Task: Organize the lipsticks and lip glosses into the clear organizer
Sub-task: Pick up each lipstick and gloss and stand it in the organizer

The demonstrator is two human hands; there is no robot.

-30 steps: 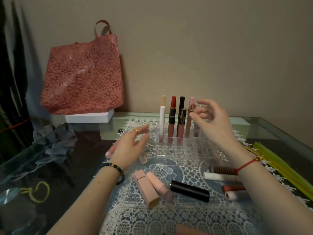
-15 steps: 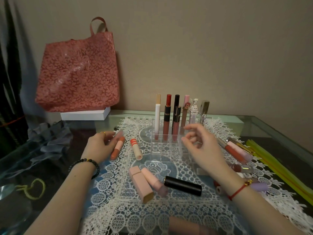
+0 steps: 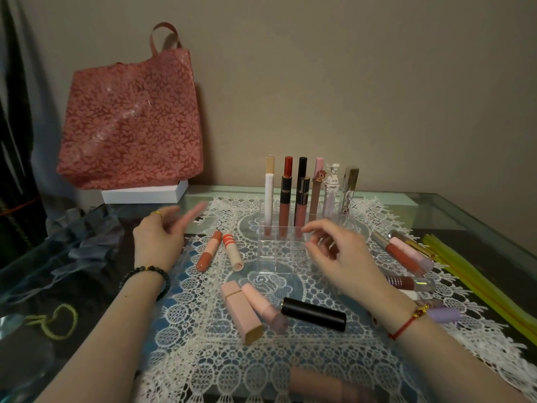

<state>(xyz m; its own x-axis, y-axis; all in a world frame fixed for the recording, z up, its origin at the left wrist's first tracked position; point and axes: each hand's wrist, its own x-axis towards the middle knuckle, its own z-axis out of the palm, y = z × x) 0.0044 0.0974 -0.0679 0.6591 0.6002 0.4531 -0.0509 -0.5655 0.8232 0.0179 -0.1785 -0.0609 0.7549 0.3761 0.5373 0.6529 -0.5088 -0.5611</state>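
Note:
The clear organizer (image 3: 286,253) stands on the lace mat, its back row filled with several upright glosses (image 3: 301,199). My left hand (image 3: 158,238) hovers left of it and seems to grip a blurred pinkish tube (image 3: 194,215). My right hand (image 3: 337,257) hangs over the organizer's front right cells, fingers loosely curled and holding nothing. Loose on the mat lie an orange gloss (image 3: 207,251), a cream tube with a striped cap (image 3: 232,253), a square pink lipstick (image 3: 241,312), a round pink lipstick (image 3: 264,306) and a black lipstick (image 3: 313,314).
More glosses (image 3: 405,254) and a purple tube (image 3: 444,314) lie right of my right wrist. A red floral bag (image 3: 130,117) on a white box (image 3: 145,194) stands at the back left. Yellow strips (image 3: 479,289) run along the glass table's right edge. Grey cloth (image 3: 72,245) lies on the left.
My right hand has drawn back from the organizer's back row and sunk over its front cells. The left hand has moved left, set tubes on the mat and lifted with a pinkish tube.

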